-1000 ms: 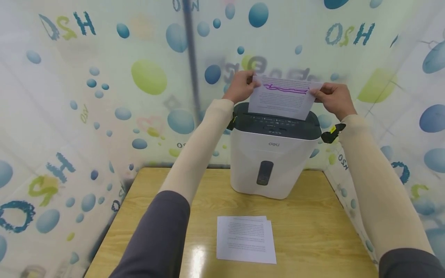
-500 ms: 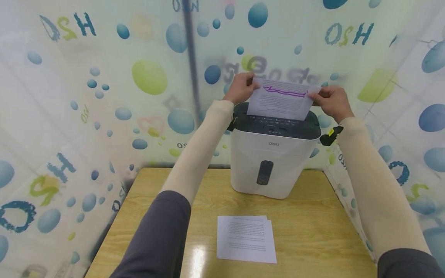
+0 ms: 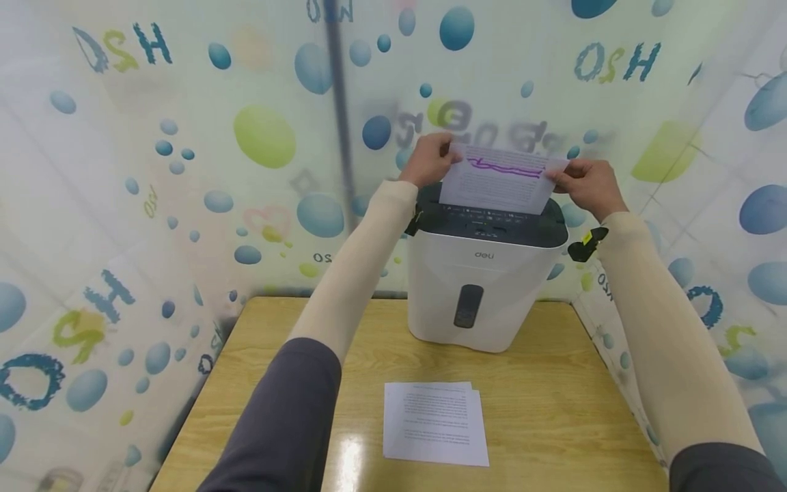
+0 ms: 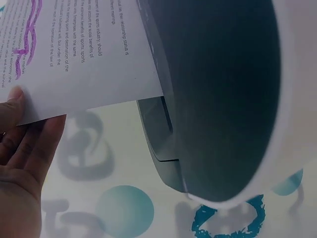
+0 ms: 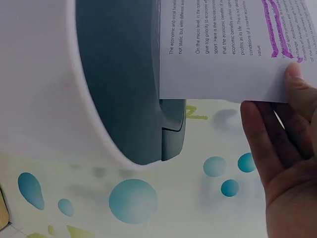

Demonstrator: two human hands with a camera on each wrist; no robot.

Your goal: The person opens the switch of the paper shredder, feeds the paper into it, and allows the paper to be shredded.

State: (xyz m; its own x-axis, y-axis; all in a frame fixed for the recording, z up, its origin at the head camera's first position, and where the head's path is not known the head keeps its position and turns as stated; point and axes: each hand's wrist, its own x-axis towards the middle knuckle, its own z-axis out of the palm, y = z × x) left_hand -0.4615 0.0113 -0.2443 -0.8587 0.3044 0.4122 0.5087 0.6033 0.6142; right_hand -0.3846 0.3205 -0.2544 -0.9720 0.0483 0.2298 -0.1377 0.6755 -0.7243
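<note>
Head view shows the white shredder [image 3: 443, 273] near the table's back edge, with the patterned curtain [image 3: 264, 219] close behind. The table [image 3: 553, 383] reaches farther to the shredder's left than to its right; in front of the shredder and apart from it lies a stack of papers [image 3: 433, 424]. The purple-marked sheet [image 3: 501, 188] rises from the shredder's dark top [image 3: 522, 232], lower edge at the slot, side edges short of that top's ends. Left hand [image 3: 428, 160] and right hand [image 3: 589, 184] are above the shredder, apart from it, pinching the sheet's upper corners, each thumb on the printed face and fingers behind, closed to the paper's thickness. Both arms reach forward, forearms slanting up on either side of the shredder.
</note>
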